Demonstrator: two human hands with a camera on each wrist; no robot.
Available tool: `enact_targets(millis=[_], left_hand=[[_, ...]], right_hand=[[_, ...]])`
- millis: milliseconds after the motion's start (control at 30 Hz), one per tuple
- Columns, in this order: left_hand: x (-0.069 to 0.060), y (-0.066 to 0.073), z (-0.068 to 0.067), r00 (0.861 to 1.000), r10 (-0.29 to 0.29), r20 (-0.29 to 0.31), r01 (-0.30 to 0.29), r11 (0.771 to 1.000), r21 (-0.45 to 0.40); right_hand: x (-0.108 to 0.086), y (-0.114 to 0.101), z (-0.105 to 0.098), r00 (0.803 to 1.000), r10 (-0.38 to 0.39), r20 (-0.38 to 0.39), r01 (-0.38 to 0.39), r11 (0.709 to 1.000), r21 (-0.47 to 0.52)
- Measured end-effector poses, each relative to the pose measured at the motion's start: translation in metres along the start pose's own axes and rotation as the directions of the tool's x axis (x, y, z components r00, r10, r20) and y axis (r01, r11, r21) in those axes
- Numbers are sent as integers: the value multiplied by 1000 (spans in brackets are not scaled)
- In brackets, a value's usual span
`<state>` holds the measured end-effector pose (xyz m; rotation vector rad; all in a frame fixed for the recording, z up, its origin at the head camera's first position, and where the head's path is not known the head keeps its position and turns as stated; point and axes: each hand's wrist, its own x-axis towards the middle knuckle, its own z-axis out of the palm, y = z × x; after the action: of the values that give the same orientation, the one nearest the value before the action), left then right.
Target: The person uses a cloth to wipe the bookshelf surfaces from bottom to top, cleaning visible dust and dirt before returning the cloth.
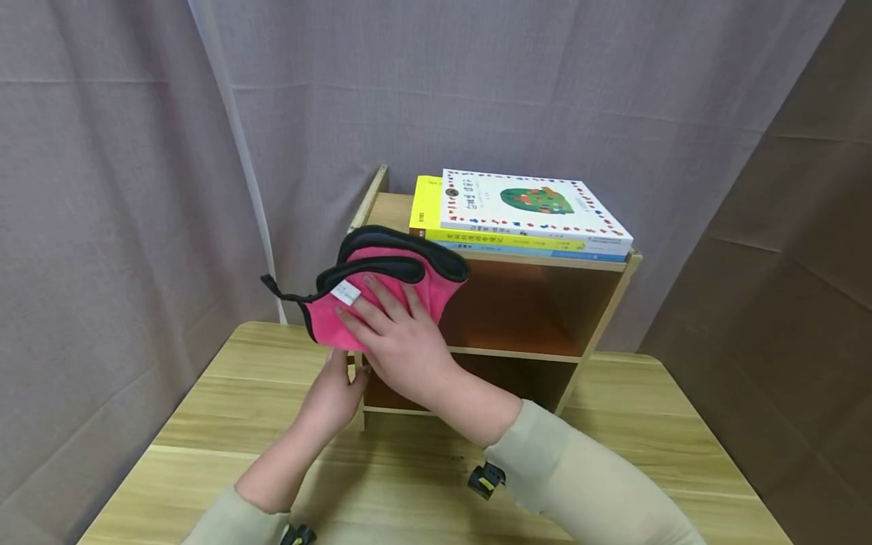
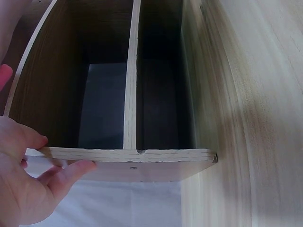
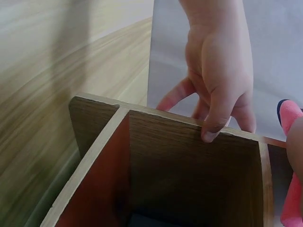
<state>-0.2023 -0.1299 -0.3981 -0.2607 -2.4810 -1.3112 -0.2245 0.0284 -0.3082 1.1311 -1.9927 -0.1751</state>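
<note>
A small wooden shelf (image 1: 470, 354) stands on the table. Low on its left side panel my left hand (image 1: 331, 397) has hold of the front edge. The right wrist view shows the thumb of that left hand (image 3: 218, 90) on the panel's inner face and its fingers outside. Higher up, my right hand (image 1: 409, 348) lies with extended fingers on a pink cloth (image 1: 327, 324) with black trim, a white label and a black loop. The cloth is against the shelf's upper left side and covers part of it. My right thumb is hidden in the head view.
Several books (image 1: 538, 208) lie stacked on the shelf's top board, a white picture-covered one uppermost. Grey curtains (image 1: 477, 83) hang behind and beside the wooden table (image 1: 647, 424). Dark compartments (image 2: 102, 104) open toward me under the top board.
</note>
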Motion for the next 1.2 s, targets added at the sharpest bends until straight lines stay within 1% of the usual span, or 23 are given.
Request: enact_targets(millis=[167,333,467,567,633,733,867,967,1100,1167,1200], left_hand=[[-1,1,0,1000,-13,4,13,1000,16],[-1,1,1,1000,-19,-9,19,1000,24],[-1,1,2,1000,-27,-9,28,999,22],[-2,1,2,1000,-22,-20,22,999,30],[-2,1,2,999,-7,-40,9,999,52],[-3,0,3,996,51,-78,-44,995,91],[-4,0,4,984,133,-115,-119,986,119],[-5,0,3,978,172,-122,-157,980,119],[-6,1,3,974,199,-111,-187,976,108],[-6,1,3,974,200,-104,-189,976,108],[-6,1,3,976,191,-102,-180,978,108]], right_hand=[[-4,-1,2,1000,-21,-6,21,1000,2],[-8,-3,7,1000,-28,-10,28,1000,11],[-12,-4,9,999,-30,-19,31,999,37],[-15,-5,11,999,-28,-27,29,997,65],[-17,-5,12,999,-30,-20,31,996,79],[-20,-4,13,999,-40,-4,40,994,99],[-21,-2,13,998,-62,3,62,991,116],[-21,-1,14,997,-75,-19,77,990,121],[-22,-1,16,994,-83,-69,91,987,129],[-22,-1,17,993,-81,-92,93,987,135],[-22,-1,17,992,-78,-104,92,986,139]])
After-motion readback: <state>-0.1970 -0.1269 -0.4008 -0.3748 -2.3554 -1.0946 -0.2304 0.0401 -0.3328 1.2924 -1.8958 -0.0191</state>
